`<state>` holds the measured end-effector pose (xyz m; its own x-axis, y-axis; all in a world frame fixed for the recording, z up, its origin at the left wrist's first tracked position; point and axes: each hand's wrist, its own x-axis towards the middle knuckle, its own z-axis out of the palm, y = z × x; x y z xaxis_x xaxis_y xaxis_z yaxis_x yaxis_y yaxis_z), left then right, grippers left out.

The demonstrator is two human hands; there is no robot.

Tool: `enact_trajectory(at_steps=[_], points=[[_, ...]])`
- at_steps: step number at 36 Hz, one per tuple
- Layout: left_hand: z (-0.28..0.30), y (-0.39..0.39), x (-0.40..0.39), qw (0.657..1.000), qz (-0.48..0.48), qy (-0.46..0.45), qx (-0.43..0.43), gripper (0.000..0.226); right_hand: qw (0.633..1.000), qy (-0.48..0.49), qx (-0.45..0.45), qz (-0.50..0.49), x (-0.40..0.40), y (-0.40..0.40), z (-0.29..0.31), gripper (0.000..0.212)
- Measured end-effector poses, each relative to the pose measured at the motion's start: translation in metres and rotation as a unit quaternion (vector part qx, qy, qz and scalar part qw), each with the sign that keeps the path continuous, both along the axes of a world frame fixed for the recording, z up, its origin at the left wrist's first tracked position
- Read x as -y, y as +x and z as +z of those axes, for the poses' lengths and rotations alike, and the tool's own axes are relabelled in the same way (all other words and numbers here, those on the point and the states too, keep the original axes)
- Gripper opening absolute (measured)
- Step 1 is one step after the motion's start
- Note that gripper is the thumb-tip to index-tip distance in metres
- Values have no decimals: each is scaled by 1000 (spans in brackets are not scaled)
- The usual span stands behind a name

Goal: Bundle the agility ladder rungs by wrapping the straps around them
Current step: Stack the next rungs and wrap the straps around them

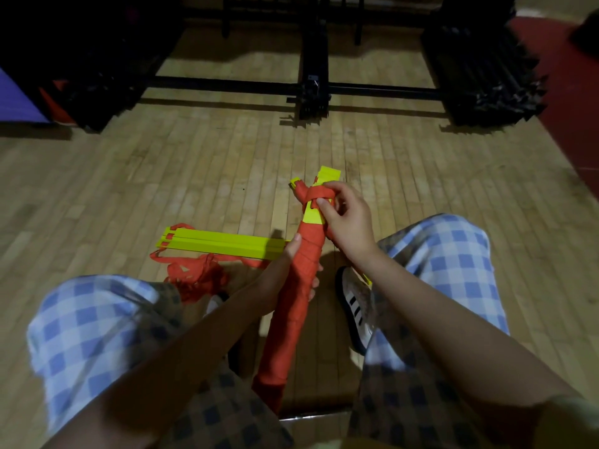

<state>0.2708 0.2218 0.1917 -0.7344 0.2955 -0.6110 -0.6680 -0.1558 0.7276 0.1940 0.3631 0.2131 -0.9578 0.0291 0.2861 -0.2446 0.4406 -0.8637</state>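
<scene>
We see a wooden floor (227,163) of pale narrow boards, dimly lit, and at 12 o'clock a black metal frame (314,89) stands across it, with dark stacked gear at 10 and 2 o'clock and a red mat (564,102) at the 2 o'clock edge. The person sits with knees apart in blue checked trousers (97,319), one white shoe (355,306) with black stripes lying sideways near the centre. The wrapped bundle (291,306), yellow rungs covered by orange strap, stands tilted from 6 o'clock up toward the centre. The left hand (285,273) grips its middle part, fingers curled round it and the thumb lying along it. The right hand (346,218) is at the upper end, where its fingers pinch the strap knot (316,196) wound round the yellow tips. At 9 o'clock of the hands a second stack of yellow rungs (223,243) lies flat on the floor, with loose orange strap (197,273) heaped just beside it, near the left knee.
</scene>
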Motion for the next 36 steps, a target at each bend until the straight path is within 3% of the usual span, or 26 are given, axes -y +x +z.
enact_trajectory(at_steps=[13, 19, 23, 32, 36], points=[[5, -1, 10, 998, -31, 41, -27, 76, 996, -34, 14, 78, 0, 0, 2, 30], [10, 1, 15, 996, -26, 72, -41, 73, 994, -3, -4, 109, -3, 0, 6, 16], [9, 2, 17, 997, -28, 64, -45, 73, 993, 13, -12, 117, -4, -1, 6, 12], [8, 1, 10, 999, 5, 17, -47, 74, 997, -29, -25, 64, 0, -3, 7, 24], [7, -2, 6, 998, 46, -45, -16, 76, 999, 17, 1, 50, 3, -4, 5, 9]])
